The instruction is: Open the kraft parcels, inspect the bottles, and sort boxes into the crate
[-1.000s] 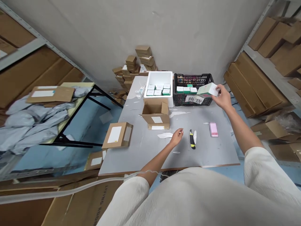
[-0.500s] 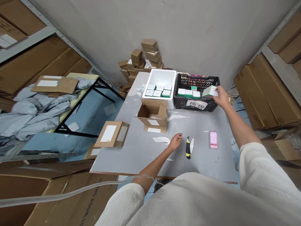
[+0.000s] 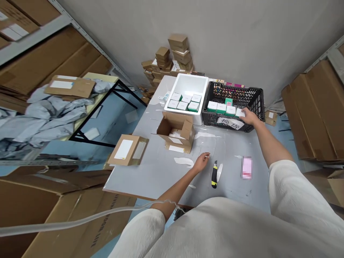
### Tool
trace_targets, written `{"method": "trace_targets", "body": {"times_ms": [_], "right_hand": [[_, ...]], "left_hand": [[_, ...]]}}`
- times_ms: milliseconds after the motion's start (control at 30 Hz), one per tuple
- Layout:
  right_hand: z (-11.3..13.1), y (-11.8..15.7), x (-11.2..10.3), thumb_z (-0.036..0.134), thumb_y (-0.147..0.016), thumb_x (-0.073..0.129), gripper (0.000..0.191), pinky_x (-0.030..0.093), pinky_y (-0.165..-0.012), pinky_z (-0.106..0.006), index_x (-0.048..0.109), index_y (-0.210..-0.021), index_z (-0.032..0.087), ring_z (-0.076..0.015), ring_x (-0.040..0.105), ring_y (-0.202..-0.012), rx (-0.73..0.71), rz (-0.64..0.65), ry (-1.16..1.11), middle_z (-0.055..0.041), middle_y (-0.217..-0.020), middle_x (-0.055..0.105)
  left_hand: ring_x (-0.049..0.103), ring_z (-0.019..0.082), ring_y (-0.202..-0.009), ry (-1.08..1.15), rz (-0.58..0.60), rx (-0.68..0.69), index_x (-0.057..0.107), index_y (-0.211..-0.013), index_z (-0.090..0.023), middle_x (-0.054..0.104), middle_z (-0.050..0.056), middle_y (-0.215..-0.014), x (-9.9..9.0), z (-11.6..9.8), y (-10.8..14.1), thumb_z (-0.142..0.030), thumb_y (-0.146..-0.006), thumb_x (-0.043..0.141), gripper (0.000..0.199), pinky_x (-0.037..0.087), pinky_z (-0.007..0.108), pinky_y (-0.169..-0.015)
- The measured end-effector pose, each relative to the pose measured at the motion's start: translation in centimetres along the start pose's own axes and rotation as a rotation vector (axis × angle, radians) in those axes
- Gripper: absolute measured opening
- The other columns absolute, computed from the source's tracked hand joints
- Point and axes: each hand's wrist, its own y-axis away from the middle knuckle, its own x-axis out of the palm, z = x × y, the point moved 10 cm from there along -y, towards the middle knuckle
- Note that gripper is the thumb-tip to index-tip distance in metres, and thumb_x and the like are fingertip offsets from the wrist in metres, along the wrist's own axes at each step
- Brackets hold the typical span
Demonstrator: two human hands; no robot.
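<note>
My right hand grips a small white and green box at the front right of the black plastic crate. The box now sits in line with several like boxes along the crate's front side. My left hand is low over the middle of the table, its fingers curled together; whether something small is in them I cannot make out. A black and yellow utility knife lies just right of that hand, blade exposed. Behind it stands an open cardboard box with whitish packing inside.
A white foam box with several white and green boxes adjoins the crate. A closed carton sits at the table's left edge. A pink blurred item lies on the right. Stacked cartons stand behind; a cable crosses the lower left.
My right hand has lowered the small box, now level and beside the row in the crate. My left hand has hardly moved. The whole view has shifted slightly.
</note>
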Motion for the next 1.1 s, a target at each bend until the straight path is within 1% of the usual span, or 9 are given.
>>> {"method": "trace_targets", "body": {"times_ms": [67,133,200,267,500,633,733,900,1100], "right_hand": [[-0.3,-0.6,1.1,0.043,-0.092,0.068,0.051,0.056,-0.100,-0.051,0.063,-0.137,0.019,-0.0373,0.069,-0.109,-0.017,0.038,0.008,-0.0186,-0.126,0.074],[-0.3,-0.6,1.6,0.045,-0.096,0.063,0.050,0.052,-0.108,-0.055,0.065,-0.138,0.017,-0.0397,0.064,-0.124,-0.060,0.027,0.020,-0.0219,-0.143,0.067],[0.0,0.1,1.7,0.046,-0.099,0.059,0.051,0.046,-0.117,-0.058,0.066,-0.139,0.016,-0.0416,0.055,-0.140,-0.099,-0.013,0.038,-0.0217,-0.159,0.057],[0.4,1.3,1.9,0.047,-0.101,0.055,0.053,0.040,-0.122,-0.061,0.065,-0.143,0.016,-0.0420,0.046,-0.149,-0.123,-0.046,0.048,-0.0196,-0.167,0.049],[2.8,6.4,2.3,0.043,-0.102,0.050,0.056,0.020,-0.129,-0.069,0.061,-0.153,0.022,-0.0406,0.045,-0.152,-0.165,-0.065,0.043,-0.0160,-0.161,0.060],[4.7,8.7,2.0,0.043,-0.104,0.047,0.052,0.025,-0.129,-0.062,0.066,-0.146,0.020,-0.0372,0.045,-0.152,-0.182,-0.121,0.033,-0.0167,-0.161,0.058],[7.3,10.3,3.2,0.041,-0.104,0.047,0.048,0.032,-0.126,-0.057,0.069,-0.142,0.022,-0.0346,0.048,-0.149,-0.224,-0.112,0.010,-0.0152,-0.157,0.061],[13.4,13.4,7.0,0.037,-0.103,0.050,0.043,0.038,-0.122,-0.054,0.072,-0.138,0.024,-0.0328,0.052,-0.144,-0.304,-0.055,-0.057,-0.0128,-0.153,0.065],[21.7,16.7,11.3,0.030,-0.103,0.053,0.037,0.045,-0.118,-0.048,0.072,-0.134,0.022,-0.0293,0.061,-0.135,-0.398,0.047,-0.133,-0.0125,-0.143,0.071]], "left_hand": [[0.074,0.021,-0.105,-0.007,-0.004,-0.006,0.072,-0.128,-0.022,0.073,0.011,-0.135,0.1,0.1,-0.2,-0.030,-0.103,0.053,0.033,0.061,0.042,-0.102],[0.073,0.022,-0.107,-0.016,-0.004,-0.002,0.073,-0.127,-0.023,0.073,0.010,-0.136,0.2,0.0,-0.4,-0.029,-0.102,0.054,0.032,0.061,0.041,-0.102],[0.073,0.022,-0.109,-0.020,0.001,0.014,0.073,-0.128,-0.023,0.073,0.010,-0.137,0.2,-0.3,-0.6,-0.028,-0.101,0.054,0.033,0.061,0.041,-0.103],[0.073,0.022,-0.108,-0.020,0.007,0.031,0.073,-0.129,-0.023,0.073,0.010,-0.139,0.2,-0.8,-0.7,-0.028,-0.101,0.055,0.033,0.061,0.042,-0.102],[0.073,0.022,-0.109,-0.032,0.014,0.054,0.073,-0.128,-0.023,0.072,0.011,-0.139,-0.5,-1.8,-0.5,-0.028,-0.101,0.057,0.032,0.061,0.041,-0.102],[0.072,0.022,-0.111,-0.028,0.013,0.081,0.073,-0.129,-0.023,0.072,0.011,-0.140,-1.4,-2.0,0.5,-0.026,-0.100,0.056,0.034,0.061,0.041,-0.103],[0.073,0.021,-0.107,-0.036,-0.006,0.089,0.073,-0.130,-0.023,0.072,0.010,-0.138,-2.6,-1.8,1.3,-0.025,-0.100,0.057,0.033,0.061,0.041,-0.103],[0.073,0.021,-0.106,-0.053,-0.052,0.102,0.072,-0.130,-0.023,0.071,0.010,-0.138,-5.6,-1.0,2.8,-0.024,-0.100,0.056,0.034,0.061,0.040,-0.102],[0.072,0.022,-0.113,-0.047,-0.127,0.115,0.068,-0.136,-0.025,0.068,0.011,-0.139,-10.6,1.0,4.8,-0.025,-0.100,0.057,0.038,0.061,0.040,-0.100]]}}
